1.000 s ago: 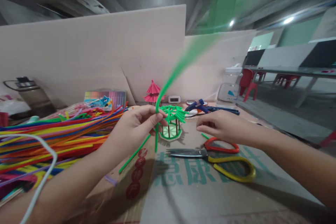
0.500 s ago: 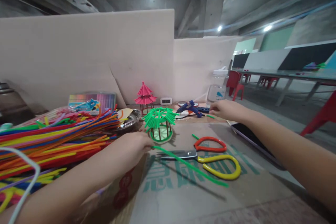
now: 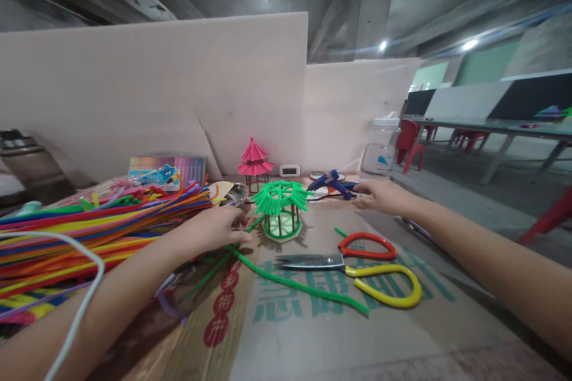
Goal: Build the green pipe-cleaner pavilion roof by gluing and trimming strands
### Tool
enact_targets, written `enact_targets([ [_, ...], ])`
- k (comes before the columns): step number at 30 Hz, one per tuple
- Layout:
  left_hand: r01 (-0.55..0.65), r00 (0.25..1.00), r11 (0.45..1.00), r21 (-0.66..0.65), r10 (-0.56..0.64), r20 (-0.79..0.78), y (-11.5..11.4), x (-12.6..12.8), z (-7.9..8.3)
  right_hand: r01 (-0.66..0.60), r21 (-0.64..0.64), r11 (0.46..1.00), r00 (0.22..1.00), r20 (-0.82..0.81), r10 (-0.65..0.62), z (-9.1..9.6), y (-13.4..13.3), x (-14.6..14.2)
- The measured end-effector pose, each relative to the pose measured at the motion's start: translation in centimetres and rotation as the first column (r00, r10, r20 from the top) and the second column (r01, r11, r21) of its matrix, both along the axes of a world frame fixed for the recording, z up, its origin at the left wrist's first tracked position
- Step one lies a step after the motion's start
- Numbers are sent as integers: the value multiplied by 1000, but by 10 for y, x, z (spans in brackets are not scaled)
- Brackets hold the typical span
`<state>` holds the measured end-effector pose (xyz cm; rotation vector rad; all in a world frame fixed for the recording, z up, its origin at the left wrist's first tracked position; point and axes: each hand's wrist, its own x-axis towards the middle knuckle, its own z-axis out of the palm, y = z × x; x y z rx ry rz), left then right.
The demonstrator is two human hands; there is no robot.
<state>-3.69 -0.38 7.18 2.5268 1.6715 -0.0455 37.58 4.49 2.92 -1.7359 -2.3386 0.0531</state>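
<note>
My left hand lies low on the cardboard, fingers curled over the near end of a long green pipe cleaner that runs right toward the scissors. A small green pipe-cleaner pavilion stands just right of that hand. My right hand reaches far to the back, fingertips pinched together at a short green piece beside the blue glue gun.
A big pile of coloured pipe cleaners fills the left. A pink pavilion, a marker box, a white timer and a plastic bottle stand along the back board. A white cable loops near left.
My left hand has come down from holding the green pipe cleaner upright and laid it on the cardboard. My right hand has reached back from the scissors to the glue gun.
</note>
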Motion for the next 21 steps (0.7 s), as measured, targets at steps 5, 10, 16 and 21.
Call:
enact_targets([
  [5, 151, 987, 968, -202, -159, -25, -19, 5, 5, 68, -55, 996, 997, 44, -66, -6, 7, 11],
  [10, 189, 968, 972, -139, -209, -141, -27, 13, 2, 56, -84, 995, 998, 43, -53, -5, 5, 10],
  [16, 222, 966, 969, -112, -234, -110, -29, 19, 9, 66, -23, 998, 998, -3, -66, 8, -1, 4],
  [21, 206, 929, 977, 59, -214, 301, -43, 41, 9, -47, -33, 998, 992, -117, 43, 23, -18, -18],
])
